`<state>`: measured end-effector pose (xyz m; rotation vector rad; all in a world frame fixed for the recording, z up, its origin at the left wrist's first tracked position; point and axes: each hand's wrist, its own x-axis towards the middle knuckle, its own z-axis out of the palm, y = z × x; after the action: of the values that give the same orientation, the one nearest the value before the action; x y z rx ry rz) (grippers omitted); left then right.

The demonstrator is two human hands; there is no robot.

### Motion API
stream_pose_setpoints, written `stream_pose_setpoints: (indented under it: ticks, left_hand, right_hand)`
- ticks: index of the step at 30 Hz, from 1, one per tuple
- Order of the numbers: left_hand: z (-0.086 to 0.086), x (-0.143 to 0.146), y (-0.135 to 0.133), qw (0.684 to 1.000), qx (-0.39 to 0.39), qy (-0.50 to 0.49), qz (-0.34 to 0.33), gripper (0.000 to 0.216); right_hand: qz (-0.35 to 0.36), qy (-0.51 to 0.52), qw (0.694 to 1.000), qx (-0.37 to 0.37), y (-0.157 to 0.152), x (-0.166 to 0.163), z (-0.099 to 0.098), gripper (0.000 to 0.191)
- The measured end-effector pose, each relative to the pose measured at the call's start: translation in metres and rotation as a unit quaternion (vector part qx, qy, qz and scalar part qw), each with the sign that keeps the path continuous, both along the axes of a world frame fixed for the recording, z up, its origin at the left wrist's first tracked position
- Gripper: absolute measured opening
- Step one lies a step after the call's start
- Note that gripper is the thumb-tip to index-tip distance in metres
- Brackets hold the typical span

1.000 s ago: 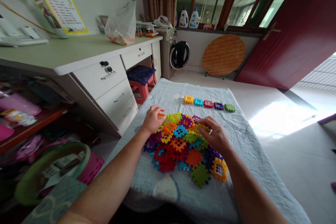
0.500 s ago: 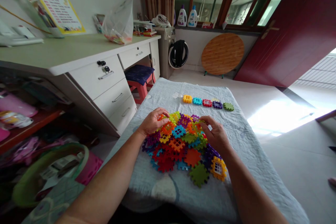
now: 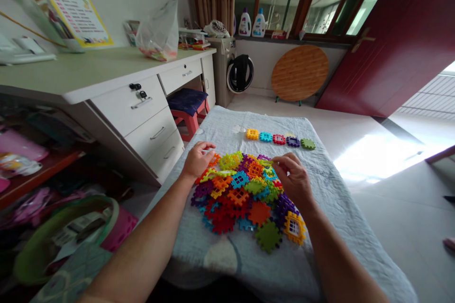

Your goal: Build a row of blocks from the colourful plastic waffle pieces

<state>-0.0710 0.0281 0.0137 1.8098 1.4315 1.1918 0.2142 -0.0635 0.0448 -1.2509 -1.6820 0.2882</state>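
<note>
A heap of notched plastic building blocks (image 3: 239,196) in many colours lies on the cloth-covered table, some with window lattices. My left hand (image 3: 199,160) is at the heap's left edge, thumb and fingers apart, beside an orange block (image 3: 214,160). Over the far right side, my right hand (image 3: 294,177) pinches the edge of a yellow-green block (image 3: 267,163); its fingers partly hide the grip. A yellow window block (image 3: 294,228) and a green block (image 3: 268,236) lie at the near right. Beyond the heap, a spaced row runs from a yellow block (image 3: 252,134) to a green block (image 3: 307,144).
A desk (image 3: 117,68) with drawers stands left, a stool (image 3: 188,104) under it. At lower left is a green-rimmed basket (image 3: 26,251). A washing machine (image 3: 223,66) and a round wooden board (image 3: 300,72) stand at the back, a red door (image 3: 369,42) at right.
My left hand has drawn back left from the heap, and its fingers have parted. Yellow-green blocks on the heap's left side now lie differently. My right hand has barely moved.
</note>
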Motion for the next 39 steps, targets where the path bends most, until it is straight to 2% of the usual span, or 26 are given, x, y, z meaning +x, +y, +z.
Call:
stream_pose_setpoints:
  ticks: [2, 5, 10, 13, 16, 20, 23, 26, 29, 32, 35, 39]
  left_hand:
    - [-0.005, -0.007, 0.005, 0.991, 0.034, 0.119, 0.046, 0.028]
    - [-0.013, -0.014, 0.008, 0.973, -0.006, 0.227, 0.045, 0.043]
    - [-0.015, -0.012, 0.005, 0.965, -0.048, 0.258, 0.002, 0.052]
    - [-0.008, -0.007, 0.001, 0.972, -0.048, 0.230, -0.024, 0.047]
    - [-0.001, -0.002, -0.003, 0.984, -0.019, 0.175, -0.019, 0.034]
    - [0.004, 0.003, -0.005, 0.998, 0.008, -0.019, -0.051, 0.025]
    - [0.007, 0.010, -0.009, 0.977, -0.049, -0.181, -0.102, 0.027]
    - [0.013, 0.019, -0.017, 0.946, -0.110, -0.271, -0.142, 0.031]
    - [0.018, 0.025, -0.026, 0.920, -0.146, -0.315, -0.181, 0.033]
    - [0.021, 0.027, -0.031, 0.907, -0.158, -0.330, -0.207, 0.033]
    - [0.021, 0.026, -0.031, 0.908, -0.169, -0.322, -0.209, 0.032]
    - [0.020, 0.023, -0.027, 0.924, -0.174, -0.287, -0.181, 0.034]
  right_hand:
    - [0.003, 0.006, 1.000, 0.000, 0.000, -0.001, 0.001, 0.011]
    - [0.006, 0.003, 1.000, -0.003, -0.001, -0.003, 0.002, 0.012]
    - [0.017, -0.011, 0.999, -0.026, 0.000, -0.003, -0.003, 0.013]
    - [0.029, -0.015, 0.999, -0.035, 0.000, -0.003, -0.007, 0.015]
    - [0.042, -0.019, 0.998, -0.039, 0.000, -0.006, -0.008, 0.016]
    - [0.057, -0.009, 0.997, -0.056, -0.002, -0.010, -0.007, 0.012]
    - [0.055, 0.017, 0.996, -0.072, -0.001, -0.011, -0.008, 0.010]
    - [0.053, 0.056, 0.993, -0.092, 0.001, -0.014, -0.011, 0.009]
    - [0.058, 0.094, 0.988, -0.110, 0.002, -0.018, -0.013, 0.009]
    - [0.067, 0.103, 0.985, -0.118, 0.001, -0.022, -0.015, 0.009]
    - [0.070, 0.094, 0.986, -0.117, 0.001, -0.024, -0.015, 0.009]
    - [0.067, 0.084, 0.988, -0.113, 0.000, -0.025, -0.014, 0.009]
